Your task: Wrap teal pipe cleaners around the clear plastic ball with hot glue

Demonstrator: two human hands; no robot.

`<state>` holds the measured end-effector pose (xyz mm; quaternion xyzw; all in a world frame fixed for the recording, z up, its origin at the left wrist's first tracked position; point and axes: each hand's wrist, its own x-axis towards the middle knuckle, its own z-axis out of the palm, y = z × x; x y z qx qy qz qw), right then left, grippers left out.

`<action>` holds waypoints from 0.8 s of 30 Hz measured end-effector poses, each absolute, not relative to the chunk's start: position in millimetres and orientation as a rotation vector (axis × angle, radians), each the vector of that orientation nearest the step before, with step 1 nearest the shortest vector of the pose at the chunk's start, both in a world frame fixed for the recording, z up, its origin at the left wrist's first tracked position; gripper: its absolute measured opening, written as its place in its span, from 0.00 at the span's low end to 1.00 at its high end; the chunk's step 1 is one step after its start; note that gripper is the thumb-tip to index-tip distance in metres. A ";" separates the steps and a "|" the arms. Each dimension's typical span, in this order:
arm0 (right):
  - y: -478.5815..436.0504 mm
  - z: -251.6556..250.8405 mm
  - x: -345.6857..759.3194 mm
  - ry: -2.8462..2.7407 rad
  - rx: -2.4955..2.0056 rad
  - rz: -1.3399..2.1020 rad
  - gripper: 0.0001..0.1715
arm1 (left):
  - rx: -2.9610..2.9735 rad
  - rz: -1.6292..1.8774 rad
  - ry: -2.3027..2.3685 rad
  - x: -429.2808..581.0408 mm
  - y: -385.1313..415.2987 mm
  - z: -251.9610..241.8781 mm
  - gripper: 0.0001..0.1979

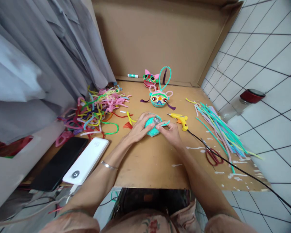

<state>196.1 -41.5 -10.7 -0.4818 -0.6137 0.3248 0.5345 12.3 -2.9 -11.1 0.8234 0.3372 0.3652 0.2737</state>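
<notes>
Near the middle of the table, my left hand (143, 125) is wrapped round a ball (150, 129) covered partly in turquoise pipe cleaner. A grey, clear-looking patch shows on the ball's upper right side. My right hand (171, 132) pinches a turquoise pipe cleaner (165, 123) against that side, its loose end sticking out to the right. Just beyond my hands stands a decorated animal head (158, 98) with eyes, tassels and a looped handle. Behind it sits a similar pink and red head (149, 79). A yellow glue gun (180, 119) lies to the right of my right hand.
Tangled pipe cleaners (99, 110) are heaped at left, straight ones (220, 129) lie at right. Red-handled scissors (213, 157) rest beneath the black cord (223, 163). A black phone (59, 165) and white power bank (86, 161) lie front left. A glue stick (132, 75) is at the back.
</notes>
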 end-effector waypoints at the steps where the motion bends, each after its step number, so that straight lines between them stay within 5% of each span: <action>1: -41.7 -10.4 196.0 -1.462 -1.148 0.770 0.13 | 2.221 0.992 0.908 12.8 -2.6 -11.8 0.27; 24: -39.1 12.8 235.6 -1.455 -1.249 1.310 0.23 | 2.204 1.059 0.901 12.0 3.1 -14.5 0.25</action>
